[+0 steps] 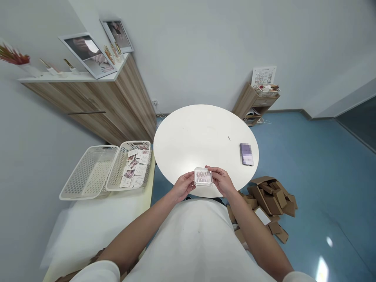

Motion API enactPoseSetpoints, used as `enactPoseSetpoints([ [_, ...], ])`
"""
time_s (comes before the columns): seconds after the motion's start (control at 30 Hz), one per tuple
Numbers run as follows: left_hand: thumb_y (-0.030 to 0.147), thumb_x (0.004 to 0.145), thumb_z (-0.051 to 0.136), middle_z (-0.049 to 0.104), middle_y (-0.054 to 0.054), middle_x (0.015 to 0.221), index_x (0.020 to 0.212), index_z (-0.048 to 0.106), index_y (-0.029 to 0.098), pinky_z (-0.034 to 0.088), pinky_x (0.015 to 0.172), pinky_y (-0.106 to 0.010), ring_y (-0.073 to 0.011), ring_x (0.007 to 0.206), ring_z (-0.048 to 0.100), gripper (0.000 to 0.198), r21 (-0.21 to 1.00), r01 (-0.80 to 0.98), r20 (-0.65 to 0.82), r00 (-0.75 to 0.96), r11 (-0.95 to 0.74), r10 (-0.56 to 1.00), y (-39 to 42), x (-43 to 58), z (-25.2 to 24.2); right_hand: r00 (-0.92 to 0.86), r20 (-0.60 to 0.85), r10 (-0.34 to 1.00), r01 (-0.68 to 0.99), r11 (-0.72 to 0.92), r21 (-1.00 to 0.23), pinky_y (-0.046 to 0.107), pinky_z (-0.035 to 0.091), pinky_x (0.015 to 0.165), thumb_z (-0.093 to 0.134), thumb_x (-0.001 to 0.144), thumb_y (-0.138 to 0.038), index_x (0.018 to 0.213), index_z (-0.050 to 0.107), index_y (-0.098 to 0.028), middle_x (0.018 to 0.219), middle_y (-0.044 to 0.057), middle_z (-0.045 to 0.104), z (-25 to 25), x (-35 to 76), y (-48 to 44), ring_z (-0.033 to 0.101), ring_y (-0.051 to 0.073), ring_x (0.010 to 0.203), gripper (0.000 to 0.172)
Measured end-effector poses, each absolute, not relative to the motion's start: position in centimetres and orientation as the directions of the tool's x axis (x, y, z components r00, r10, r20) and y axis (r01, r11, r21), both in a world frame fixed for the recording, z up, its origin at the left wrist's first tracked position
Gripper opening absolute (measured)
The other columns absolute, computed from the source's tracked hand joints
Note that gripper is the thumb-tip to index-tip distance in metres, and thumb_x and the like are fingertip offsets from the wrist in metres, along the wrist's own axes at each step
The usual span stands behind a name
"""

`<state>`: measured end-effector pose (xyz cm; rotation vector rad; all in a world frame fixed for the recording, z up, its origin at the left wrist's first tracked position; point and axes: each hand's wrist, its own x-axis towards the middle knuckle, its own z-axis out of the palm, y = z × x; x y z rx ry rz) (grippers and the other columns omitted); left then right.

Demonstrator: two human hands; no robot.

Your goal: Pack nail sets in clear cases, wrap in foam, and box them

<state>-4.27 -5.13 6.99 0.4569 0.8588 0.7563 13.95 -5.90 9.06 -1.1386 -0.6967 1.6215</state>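
Note:
Between my two hands is a small clear case of press-on nails (pixel 203 177), with pale pinkish nails lined up in two rows inside. My left hand (pixel 184 185) grips its left edge, while my right hand (pixel 221 179) pinches the right edge near the upper corner. The case is held over the near edge of a white oval table (pixel 199 133). Some fingertips are hidden behind the case.
A white basket (pixel 148 166) of printed cards and another white basket (pixel 69 188) stand at the left. A purple, pixelated item (pixel 246 154) lies on the table's right. Cardboard boxes (pixel 272 203) are heaped on the floor at right. A wooden cabinet (pixel 132 94) stands behind.

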Motion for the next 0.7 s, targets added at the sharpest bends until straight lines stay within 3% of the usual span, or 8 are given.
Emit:
enactPoseSetpoints([
  [0.1,0.033,0.065,0.071,0.064,-0.003,0.082,0.095,0.064,0.019,0.045,0.060,-0.018,-0.0073,0.066,0.057,0.034,0.628,-0.428,-0.493,0.427,0.650,0.758,-5.1,-4.1,7.1,-0.043,-0.333,0.942,-0.401,-0.321,-0.858,0.036,0.047,0.081,0.063,0.065,-0.029,0.086,0.064,-0.021,0.114,0.006,0.060,9.3,13.9,-6.0,0.056,0.021,0.101,0.022],
  [0.27,0.033,0.064,0.071,0.064,-0.002,0.079,0.094,0.063,0.019,0.044,0.061,-0.018,-0.0071,0.066,0.057,0.034,0.638,-0.439,-0.484,0.411,0.633,0.773,-5.0,-4.1,7.2,-0.078,-0.366,0.927,-0.418,-0.364,-0.833,0.036,0.050,0.076,0.059,0.071,-0.041,0.113,0.049,-0.027,0.110,0.005,0.061,9.9,13.7,-7.1,0.061,0.019,0.090,0.045],
  [0.47,0.035,0.064,0.071,0.064,-0.003,0.081,0.098,0.063,0.019,0.043,0.064,-0.020,-0.0090,0.069,0.057,0.038,0.672,-0.412,-0.468,0.408,0.616,0.784,-4.9,-3.9,7.3,-0.065,-0.439,0.896,-0.376,-0.430,-0.821,0.037,0.049,0.082,0.064,0.069,-0.040,0.113,0.048,-0.026,0.097,0.003,0.065,10.0,14.3,-8.8,0.062,0.017,0.084,0.049],
  [0.7,0.033,0.066,0.070,0.064,-0.002,0.084,0.100,0.063,0.021,0.042,0.065,-0.021,-0.0078,0.070,0.056,0.036,0.643,-0.429,-0.474,0.428,0.635,0.769,-5.1,-3.5,6.8,-0.002,-0.479,0.878,-0.342,-0.451,-0.825,0.035,0.051,0.075,0.069,0.064,-0.036,0.101,0.055,-0.025,0.081,0.000,0.066,9.1,14.7,-8.7,0.062,0.014,0.074,0.042],
])
